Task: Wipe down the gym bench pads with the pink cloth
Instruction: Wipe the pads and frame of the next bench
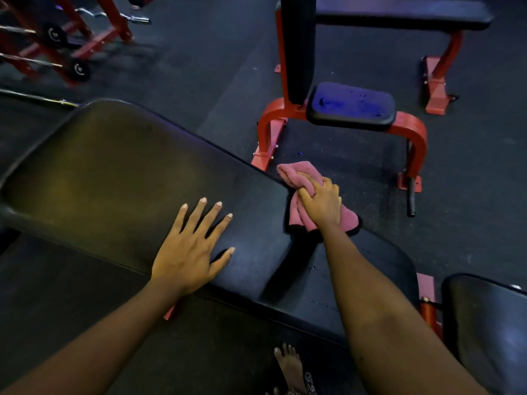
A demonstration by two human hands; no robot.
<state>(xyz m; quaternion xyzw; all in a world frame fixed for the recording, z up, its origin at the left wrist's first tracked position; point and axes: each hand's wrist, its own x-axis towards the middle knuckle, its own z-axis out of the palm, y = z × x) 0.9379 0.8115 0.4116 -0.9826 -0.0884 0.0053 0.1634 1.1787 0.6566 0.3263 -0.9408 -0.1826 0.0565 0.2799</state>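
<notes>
While gripping bunched pink cloth [295, 175] w/ curled right hand [320, 202], pressing it on far edge of near bench, centre-right of frame, at gap btwn long back pad [114, 166] and seat pad [379, 260]. Left hand [188, 252] flat on back pad, fingers spread, bracing. Prob mid-task: no visible wipe streaks, so can't tell which areas done; few specks on seat pad near arm. Likely left: rest of this bench, pad at lower right [484, 323], maybe red-frame bench pads [352, 105] upper right.
</notes>
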